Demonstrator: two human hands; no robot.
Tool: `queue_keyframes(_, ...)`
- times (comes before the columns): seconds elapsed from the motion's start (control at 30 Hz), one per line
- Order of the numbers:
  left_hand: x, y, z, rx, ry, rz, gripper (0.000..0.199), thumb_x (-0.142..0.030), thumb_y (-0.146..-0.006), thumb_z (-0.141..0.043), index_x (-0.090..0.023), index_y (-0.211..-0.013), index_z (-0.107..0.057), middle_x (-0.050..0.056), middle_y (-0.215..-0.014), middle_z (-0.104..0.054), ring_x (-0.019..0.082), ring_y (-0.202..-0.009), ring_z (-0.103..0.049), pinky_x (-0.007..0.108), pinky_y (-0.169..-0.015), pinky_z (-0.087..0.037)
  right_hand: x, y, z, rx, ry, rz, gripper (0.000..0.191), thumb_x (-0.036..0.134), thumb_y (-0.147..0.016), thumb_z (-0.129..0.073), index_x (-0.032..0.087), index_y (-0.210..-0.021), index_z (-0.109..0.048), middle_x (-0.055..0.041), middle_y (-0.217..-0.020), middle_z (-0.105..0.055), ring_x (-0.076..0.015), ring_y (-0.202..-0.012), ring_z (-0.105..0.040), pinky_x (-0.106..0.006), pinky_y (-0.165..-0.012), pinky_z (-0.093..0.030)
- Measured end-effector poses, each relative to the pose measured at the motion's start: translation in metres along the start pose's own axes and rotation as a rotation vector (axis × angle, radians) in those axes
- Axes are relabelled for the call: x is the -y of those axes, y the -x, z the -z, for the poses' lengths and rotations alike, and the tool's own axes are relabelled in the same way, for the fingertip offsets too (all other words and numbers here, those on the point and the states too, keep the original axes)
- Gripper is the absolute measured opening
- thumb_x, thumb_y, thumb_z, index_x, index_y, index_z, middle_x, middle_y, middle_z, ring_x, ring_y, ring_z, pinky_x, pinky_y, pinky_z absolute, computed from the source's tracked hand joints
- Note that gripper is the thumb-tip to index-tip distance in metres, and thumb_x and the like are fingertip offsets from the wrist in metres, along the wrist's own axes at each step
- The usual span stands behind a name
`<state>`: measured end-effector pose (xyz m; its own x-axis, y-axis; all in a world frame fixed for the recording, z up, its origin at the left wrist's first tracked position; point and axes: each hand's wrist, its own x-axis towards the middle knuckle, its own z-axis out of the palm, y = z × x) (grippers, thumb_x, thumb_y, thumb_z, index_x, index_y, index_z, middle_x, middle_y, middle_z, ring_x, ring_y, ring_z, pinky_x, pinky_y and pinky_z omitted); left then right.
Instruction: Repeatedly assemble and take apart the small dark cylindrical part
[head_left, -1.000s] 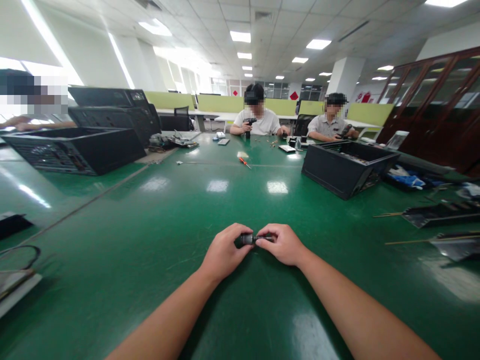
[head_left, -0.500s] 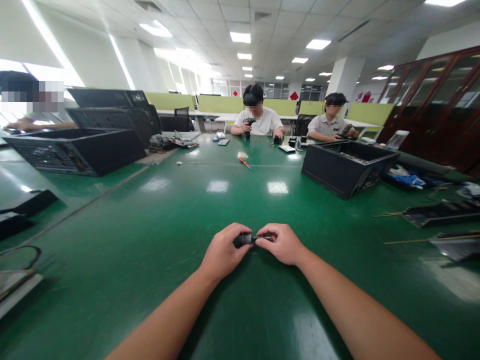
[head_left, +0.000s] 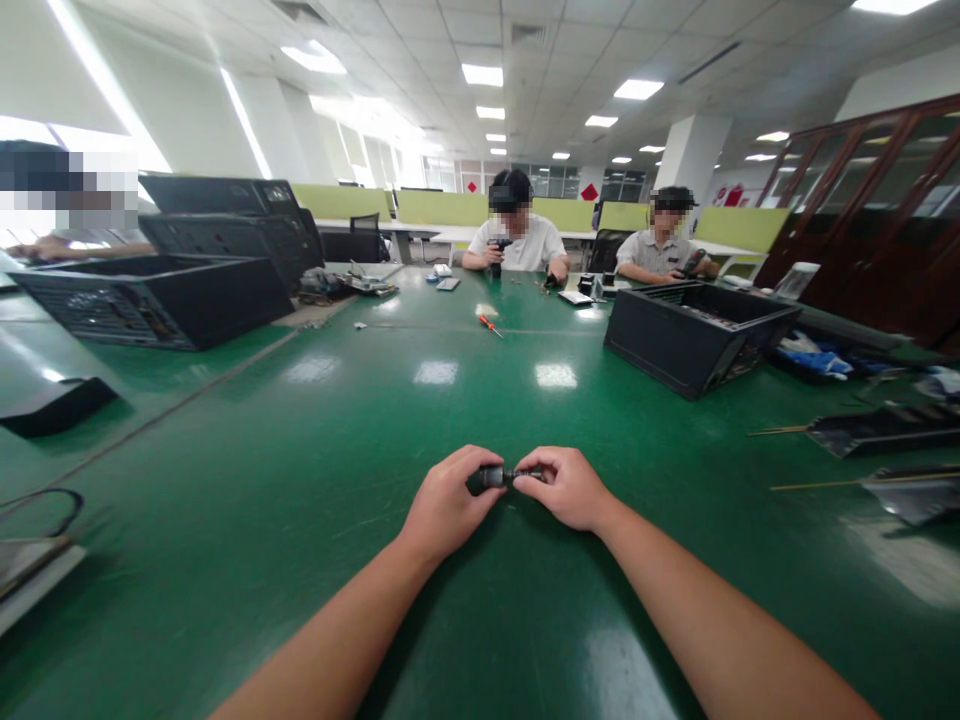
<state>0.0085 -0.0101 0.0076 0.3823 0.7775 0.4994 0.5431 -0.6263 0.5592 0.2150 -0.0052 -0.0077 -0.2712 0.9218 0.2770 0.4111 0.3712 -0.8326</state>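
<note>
My left hand (head_left: pixel 448 503) is closed around a dark cylinder with a grey band (head_left: pixel 491 477), which lies sideways between thumb and fingers. Facing it, my right hand (head_left: pixel 562 487) pinches a thin dark metal rod (head_left: pixel 523 474) in line with the cylinder's right end. The rod's tip is close to the cylinder; I cannot tell whether the two are joined. Fingers hide much of both pieces. Both hands are low over the green table (head_left: pixel 360 430).
An orange-handled screwdriver (head_left: pixel 489 325) lies ahead. Black computer cases stand at right (head_left: pixel 675 340) and left (head_left: pixel 187 305). Dark metal parts (head_left: pixel 885 428) lie at right. Across the table, one co-worker (head_left: pixel 517 235) holds a power drill (head_left: pixel 496 256); another person (head_left: pixel 664 245) sits further right.
My hands and the pieces in them stay nearly still. At the far left, the nearer of two black parts is gone from view. The co-worker opposite has shifted a hand slightly.
</note>
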Motion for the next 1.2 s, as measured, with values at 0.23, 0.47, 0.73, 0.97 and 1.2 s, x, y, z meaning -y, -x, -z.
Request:
queue_keyframes(0.23, 0.001, 0.0003, -0.0005, -0.003, -0.001, 0.011, 0.02, -0.015, -0.08, -0.066, -0.022, -0.098, -0.065, 0.003, -0.094, -0.067, 0.017, -0.089, -0.063, 0.03, -0.08, -0.05, 0.0007, 0.0004, 0.0002, -0.003, -0.016, -0.003, 0.015, 0.029, -0.078, -0.069, 0.016, -0.084, -0.074, 0.0032, -0.058, -0.053, -0.0095, -0.05, -0.037, -0.024, -0.049, -0.027)
queue_keyframes(0.47, 0.0017, 0.0001, -0.0005, -0.013, -0.009, 0.0, 0.018, -0.017, -0.08, -0.065, -0.022, -0.098, -0.064, 0.004, -0.094, -0.067, 0.018, -0.088, -0.063, 0.03, -0.079, -0.05, 0.0008, 0.0006, 0.0005, -0.005, -0.027, -0.024, 0.015, 0.029, -0.077, -0.069, 0.016, -0.083, -0.073, 0.0049, -0.053, -0.047, -0.0091, -0.047, -0.034, -0.024, -0.047, -0.024)
queue_keyframes(0.73, 0.0006, -0.0003, 0.0001, -0.019, -0.008, 0.015, 0.02, -0.015, -0.08, -0.066, -0.022, -0.098, -0.064, 0.003, -0.094, -0.067, 0.018, -0.088, -0.062, 0.03, -0.079, -0.049, 0.0018, 0.0015, 0.0008, -0.023, -0.042, -0.041, 0.015, 0.03, -0.077, -0.069, 0.016, -0.083, -0.073, 0.0059, -0.05, -0.042, -0.0088, -0.046, -0.032, -0.024, -0.046, -0.022)
queue_keyframes(0.97, 0.0, -0.0006, 0.0012, -0.02, 0.002, 0.018, 0.021, -0.013, -0.079, -0.067, -0.022, -0.098, -0.065, 0.002, -0.094, -0.066, 0.017, -0.089, -0.062, 0.029, -0.08, -0.049, -0.0012, 0.0013, 0.0, -0.03, -0.047, -0.043, 0.016, 0.031, -0.077, -0.069, 0.016, -0.082, -0.072, 0.0066, -0.048, -0.039, -0.009, -0.045, -0.031, -0.024, -0.046, -0.022)
queue_keyframes(1.2, 0.0017, -0.0004, 0.0008, -0.034, -0.002, 0.036, 0.023, -0.011, -0.077, -0.069, -0.022, -0.097, -0.065, 0.0, -0.093, -0.066, 0.016, -0.088, -0.061, 0.028, -0.08, -0.047, -0.0003, 0.0021, 0.0002, -0.04, -0.054, -0.045, 0.016, 0.03, -0.077, -0.068, 0.015, -0.083, -0.072, 0.0068, -0.048, -0.039, -0.0087, -0.045, -0.031, -0.024, -0.046, -0.022)
